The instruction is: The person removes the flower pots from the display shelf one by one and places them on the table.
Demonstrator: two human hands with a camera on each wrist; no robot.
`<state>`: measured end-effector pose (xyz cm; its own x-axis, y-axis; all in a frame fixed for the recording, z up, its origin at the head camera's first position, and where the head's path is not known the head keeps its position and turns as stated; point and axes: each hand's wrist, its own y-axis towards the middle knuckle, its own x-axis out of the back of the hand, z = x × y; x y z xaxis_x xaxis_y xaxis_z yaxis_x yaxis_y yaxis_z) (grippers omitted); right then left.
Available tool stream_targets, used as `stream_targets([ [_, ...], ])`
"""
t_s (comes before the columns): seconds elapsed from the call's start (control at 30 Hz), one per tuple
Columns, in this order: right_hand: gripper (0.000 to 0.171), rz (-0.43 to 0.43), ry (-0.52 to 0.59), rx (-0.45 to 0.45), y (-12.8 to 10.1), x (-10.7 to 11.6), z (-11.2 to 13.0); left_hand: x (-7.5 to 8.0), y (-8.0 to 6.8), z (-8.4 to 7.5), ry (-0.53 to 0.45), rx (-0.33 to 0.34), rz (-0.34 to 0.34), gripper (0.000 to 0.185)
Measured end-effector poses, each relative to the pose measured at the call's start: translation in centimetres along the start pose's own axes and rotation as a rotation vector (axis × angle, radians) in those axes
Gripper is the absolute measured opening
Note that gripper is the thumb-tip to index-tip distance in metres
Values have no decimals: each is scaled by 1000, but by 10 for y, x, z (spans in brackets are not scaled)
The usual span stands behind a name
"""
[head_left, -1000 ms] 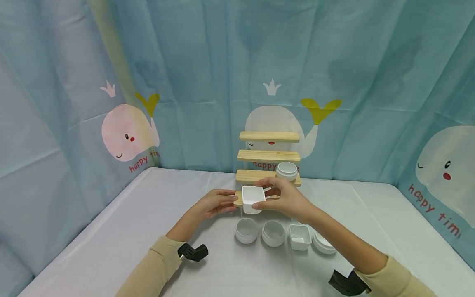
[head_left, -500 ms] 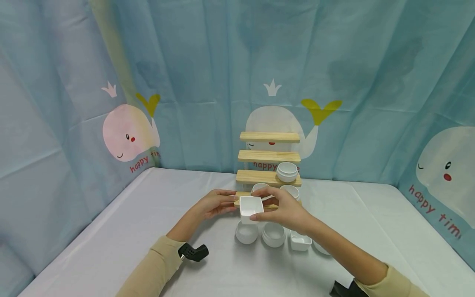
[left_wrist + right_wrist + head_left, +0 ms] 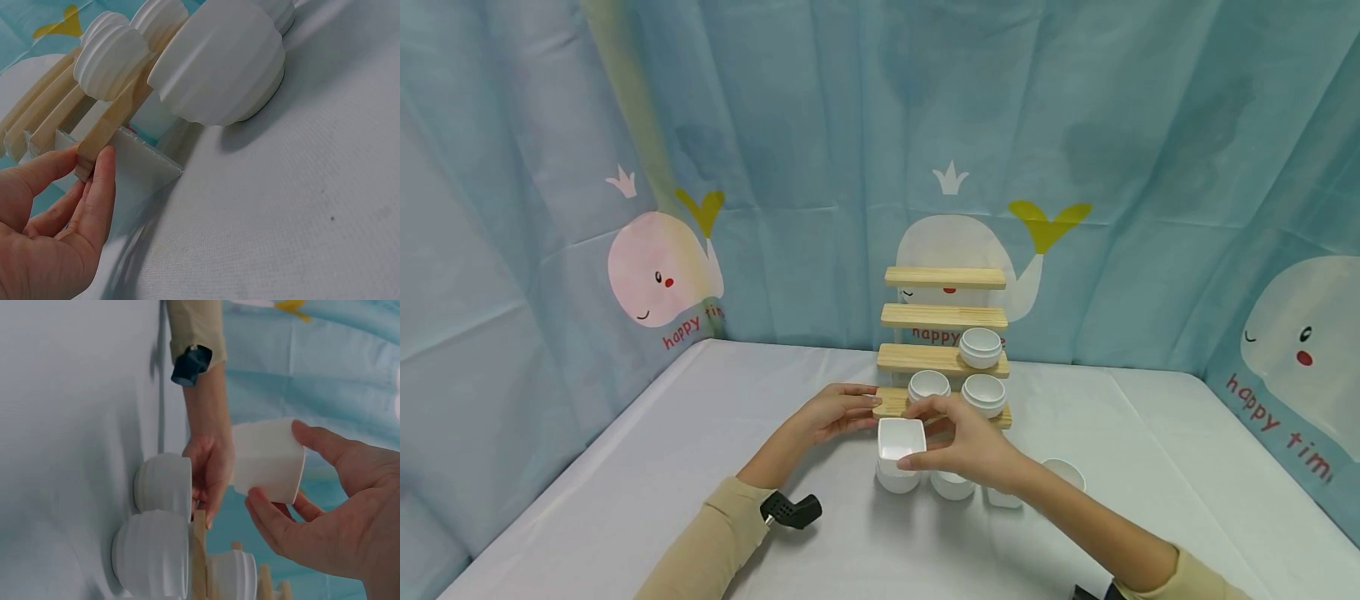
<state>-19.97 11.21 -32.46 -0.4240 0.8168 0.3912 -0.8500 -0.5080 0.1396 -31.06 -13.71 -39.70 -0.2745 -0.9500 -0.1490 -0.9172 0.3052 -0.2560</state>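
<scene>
From the head view, the right hand (image 3: 964,446) pinches a square white cup (image 3: 901,439) above the bowls on the tabletop (image 3: 625,492), while the left hand (image 3: 835,410) grips the end of the wooden rack (image 3: 945,360). The left wrist view shows thumb and fingers (image 3: 97,194) clamped on the rack's lowest shelf end (image 3: 103,140). The right wrist view shows the cup (image 3: 269,459) held between thumb and fingertips, clear of the tabletop.

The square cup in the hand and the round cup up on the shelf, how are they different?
The square cup has straight sides and corners; the round cup is curved and ribbed. The square cup is pinched in the right hand above the table; the round cup stands on the wooden shelf. Both are white and upright.
</scene>
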Motion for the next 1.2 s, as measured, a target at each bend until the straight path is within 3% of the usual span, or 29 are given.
stream_targets([
  [1.2, 48, 46, 28, -30, -12, -28, -22, 0, 2, 0, -3, -2, -17, 49],
])
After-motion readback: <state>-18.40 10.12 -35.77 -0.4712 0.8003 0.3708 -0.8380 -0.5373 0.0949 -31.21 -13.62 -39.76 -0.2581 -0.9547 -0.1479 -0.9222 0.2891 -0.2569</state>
